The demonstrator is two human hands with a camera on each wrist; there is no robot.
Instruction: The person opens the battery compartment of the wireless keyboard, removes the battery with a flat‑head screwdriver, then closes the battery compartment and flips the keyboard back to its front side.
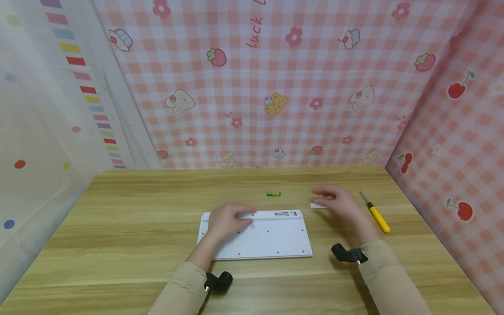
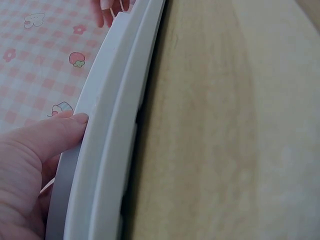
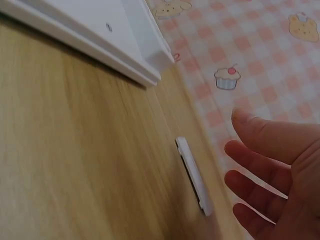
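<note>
A white keyboard (image 1: 275, 240) lies face down on the table, its small battery slot (image 1: 281, 214) uncovered near the far right corner. My left hand (image 1: 226, 221) grips its raised far edge, thumb on the near side; the left wrist view shows the thumb (image 2: 65, 132) against the white edge (image 2: 107, 120). To the right, my right hand (image 1: 338, 202) hovers with fingers parted and nothing between them. Just beside those fingers lies a slim white battery cover (image 3: 194, 175), partly hidden by the hand in the head view. Beyond the keyboard rests a green battery (image 1: 273, 194).
A screwdriver (image 1: 379, 218) with a yellow handle lies to the right of my right hand. The wooden table (image 1: 130, 218) ends at a pink checked cloth (image 1: 252, 131) behind and more cloth at both sides.
</note>
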